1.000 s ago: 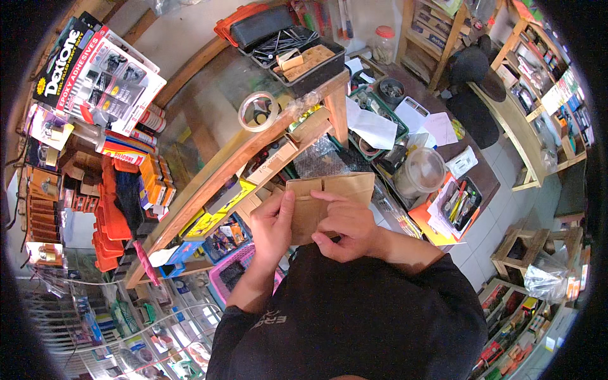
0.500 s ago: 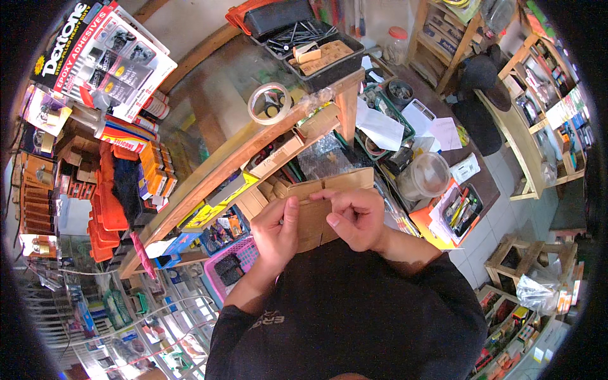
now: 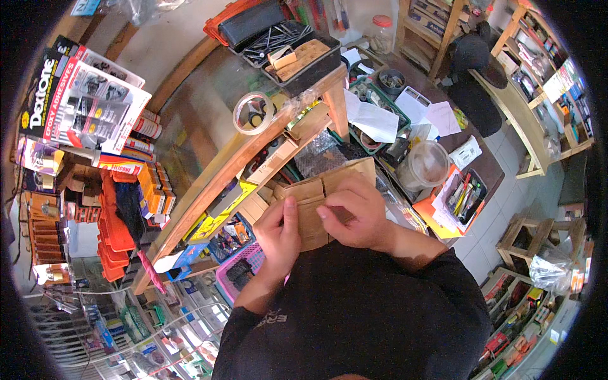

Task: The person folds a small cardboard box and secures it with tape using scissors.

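A folded piece of brown cardboard (image 3: 309,223) with creases and flaps is held up in front of my chest. My left hand (image 3: 278,235) is closed on its left edge, the thumb lying on the near face and the other fingers behind. My right hand (image 3: 360,214) is closed over the right part, fingers curled in and thumb bent against the surface. Its palm hides part of the middle crease. One flap sticks up beyond the right knuckles.
Past the cardboard runs a wooden-framed glass counter (image 3: 244,149) bearing a tape roll (image 3: 253,113) and a black case of nails (image 3: 278,44). Right of it, a cluttered table holds a clear plastic tub (image 3: 425,163) and papers. A pink basket (image 3: 244,266) stands left of my left arm.
My right fingers have curled in over the cardboard; before, the index finger reached left along its top crease. The left grip stays. My view has shifted slightly.
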Tool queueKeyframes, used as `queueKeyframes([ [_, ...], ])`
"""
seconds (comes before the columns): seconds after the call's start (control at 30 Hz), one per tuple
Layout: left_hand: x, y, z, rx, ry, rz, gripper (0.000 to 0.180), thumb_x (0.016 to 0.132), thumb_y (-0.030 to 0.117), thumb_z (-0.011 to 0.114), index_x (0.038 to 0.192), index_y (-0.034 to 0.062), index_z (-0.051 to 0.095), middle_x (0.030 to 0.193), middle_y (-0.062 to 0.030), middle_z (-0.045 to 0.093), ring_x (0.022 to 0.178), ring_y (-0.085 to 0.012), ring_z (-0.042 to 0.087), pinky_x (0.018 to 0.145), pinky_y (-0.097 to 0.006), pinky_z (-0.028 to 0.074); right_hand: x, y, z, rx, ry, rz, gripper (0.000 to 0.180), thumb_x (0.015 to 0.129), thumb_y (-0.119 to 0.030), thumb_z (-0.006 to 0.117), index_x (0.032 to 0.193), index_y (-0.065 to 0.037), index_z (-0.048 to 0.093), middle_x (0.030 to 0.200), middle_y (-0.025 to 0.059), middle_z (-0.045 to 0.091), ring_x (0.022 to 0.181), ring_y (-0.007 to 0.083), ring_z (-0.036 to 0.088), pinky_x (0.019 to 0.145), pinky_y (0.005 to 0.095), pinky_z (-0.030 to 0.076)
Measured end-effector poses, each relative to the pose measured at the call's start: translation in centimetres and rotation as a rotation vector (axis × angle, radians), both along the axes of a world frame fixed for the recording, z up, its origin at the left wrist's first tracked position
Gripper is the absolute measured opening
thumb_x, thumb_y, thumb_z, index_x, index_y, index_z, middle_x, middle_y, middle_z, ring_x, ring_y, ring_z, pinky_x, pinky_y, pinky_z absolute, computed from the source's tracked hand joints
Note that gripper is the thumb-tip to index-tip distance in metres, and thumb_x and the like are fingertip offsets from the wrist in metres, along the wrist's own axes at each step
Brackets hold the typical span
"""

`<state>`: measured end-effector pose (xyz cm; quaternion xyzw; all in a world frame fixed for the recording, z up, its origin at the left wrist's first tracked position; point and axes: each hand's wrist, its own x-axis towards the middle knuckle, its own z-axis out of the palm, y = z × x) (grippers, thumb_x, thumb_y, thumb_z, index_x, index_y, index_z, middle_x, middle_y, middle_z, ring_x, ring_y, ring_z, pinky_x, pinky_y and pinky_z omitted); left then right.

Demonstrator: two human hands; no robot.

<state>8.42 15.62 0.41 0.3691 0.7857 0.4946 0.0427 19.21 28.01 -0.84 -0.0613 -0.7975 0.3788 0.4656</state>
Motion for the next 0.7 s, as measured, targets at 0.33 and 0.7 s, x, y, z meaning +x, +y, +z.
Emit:
queueKeyframes([
  [0.33,0.9,0.4,-0.1,0.017,0.307,-0.05,0.021,0.088,0.008,0.056,0.07,-0.0027,0.055,0.061,-0.0148,0.05,0.05,-0.027,0.049,0.047,-0.032,0.039,-1.1,-0.2,-0.9,0.052,-0.002,-0.084,0.021,0.068,-0.005,0.071,0.086,-0.006,0.06,0.081,0.0095,0.056,0.075,0.0269,0.054,0.066,0.0353,0.041],
  [0.7,1.2,0.7,0.3,0.045,0.242,-0.006,0.021,0.088,0.009,0.057,0.071,-0.0031,0.057,0.06,-0.0158,0.051,0.049,-0.0267,0.049,0.047,-0.033,0.039,-2.0,-0.4,-0.7,-0.032,-0.058,0.081,0.017,0.074,-0.001,0.056,0.087,-0.002,0.045,0.083,0.0157,0.05,0.079,0.0355,0.049,0.073,0.0436,0.04],
])
